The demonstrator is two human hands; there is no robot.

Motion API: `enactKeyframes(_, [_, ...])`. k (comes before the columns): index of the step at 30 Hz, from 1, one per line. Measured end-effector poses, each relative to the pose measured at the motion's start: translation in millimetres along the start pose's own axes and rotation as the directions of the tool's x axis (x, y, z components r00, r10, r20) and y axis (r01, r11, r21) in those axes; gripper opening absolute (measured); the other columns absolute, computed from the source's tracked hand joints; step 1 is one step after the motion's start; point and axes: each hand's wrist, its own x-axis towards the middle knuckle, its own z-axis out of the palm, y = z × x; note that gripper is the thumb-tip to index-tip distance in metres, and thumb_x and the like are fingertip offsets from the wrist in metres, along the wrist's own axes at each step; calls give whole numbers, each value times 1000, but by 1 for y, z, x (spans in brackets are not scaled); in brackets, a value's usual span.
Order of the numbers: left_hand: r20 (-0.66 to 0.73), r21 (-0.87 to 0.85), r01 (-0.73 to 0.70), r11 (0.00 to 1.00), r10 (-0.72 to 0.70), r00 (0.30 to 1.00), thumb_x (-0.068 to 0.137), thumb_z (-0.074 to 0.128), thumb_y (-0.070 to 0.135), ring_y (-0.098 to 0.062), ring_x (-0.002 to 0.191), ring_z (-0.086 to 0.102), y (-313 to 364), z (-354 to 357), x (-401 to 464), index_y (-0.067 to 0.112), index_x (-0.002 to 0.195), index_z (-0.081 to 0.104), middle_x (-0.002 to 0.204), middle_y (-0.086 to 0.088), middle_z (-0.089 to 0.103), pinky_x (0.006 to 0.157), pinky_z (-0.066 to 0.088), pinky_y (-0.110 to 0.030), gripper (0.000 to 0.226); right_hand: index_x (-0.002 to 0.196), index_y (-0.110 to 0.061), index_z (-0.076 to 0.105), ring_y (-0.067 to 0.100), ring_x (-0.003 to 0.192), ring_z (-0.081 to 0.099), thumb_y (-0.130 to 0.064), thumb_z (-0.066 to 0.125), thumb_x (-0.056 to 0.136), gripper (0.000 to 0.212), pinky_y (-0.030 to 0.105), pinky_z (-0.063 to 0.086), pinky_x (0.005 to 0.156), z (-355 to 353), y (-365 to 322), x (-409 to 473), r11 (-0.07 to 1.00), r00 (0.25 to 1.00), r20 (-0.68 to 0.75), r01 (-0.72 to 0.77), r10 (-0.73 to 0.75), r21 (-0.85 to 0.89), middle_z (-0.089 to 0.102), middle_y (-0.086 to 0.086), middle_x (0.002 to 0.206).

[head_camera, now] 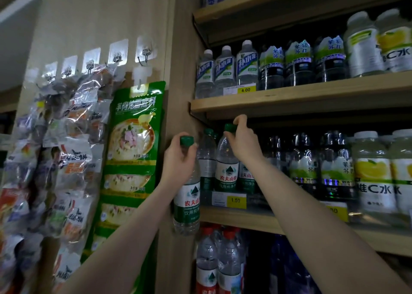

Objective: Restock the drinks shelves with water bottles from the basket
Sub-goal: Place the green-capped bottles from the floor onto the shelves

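My left hand (179, 159) grips the neck of a green-capped water bottle (186, 202), which hangs upright in front of the shelf unit's left post, off the shelf. My right hand (242, 141) pinches the green cap of a second water bottle (226, 168) that stands on the middle shelf (236, 218) beside other green-label bottles (207, 159). A yellow 1.50 price tag (235, 200) sits in front of them. The basket is out of view.
Dark soda-water bottles (303, 166) and lemon drink bottles (371, 173) fill the middle shelf to the right. The upper shelf (289, 100) holds more drinks. Red-capped bottles (207, 260) stand below. Snack packets (131, 128) hang from hooks on the left wall.
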Motion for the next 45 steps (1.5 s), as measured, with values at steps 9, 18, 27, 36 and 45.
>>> enactKeyframes(9, [19,-3,-3,1000,3,1000,91,55,20,3,75,60,-5,3,0,15,121,50,90,3,65,57,43,-3,30,140,-37,21,32,120,49,-30,50,94,55,32,39,85,35,33,0,943,957,265,-188,114,275,47,13,138])
enactKeyframes(18, [44,-6,12,1000,-12,999,92,55,18,11,69,58,-7,4,-2,15,120,50,83,17,59,56,42,-1,29,149,-24,5,29,142,18,-31,51,94,73,39,13,115,42,47,-18,1000,962,273,-18,18,0,17,7,157])
enactKeyframes(27, [48,-82,65,994,-62,997,92,54,16,-4,73,60,0,3,-1,17,114,51,83,12,60,57,42,-11,23,145,-39,-14,30,130,43,-30,60,89,93,34,42,96,21,44,-23,989,853,503,-145,140,-30,19,9,156])
enactKeyframes(36, [46,-96,68,993,-64,997,92,55,16,2,76,57,-4,5,1,13,116,51,83,13,59,56,40,0,25,143,-41,-18,31,113,57,-24,70,82,109,29,44,78,42,46,-31,979,895,403,-202,191,-14,43,20,142])
enactKeyframes(45, [67,-169,79,982,-68,995,91,55,16,-16,81,64,1,6,5,21,107,50,88,-6,67,66,45,-17,18,148,-28,19,27,134,35,-46,67,79,85,37,33,106,4,40,-37,993,874,476,-114,95,12,31,10,149])
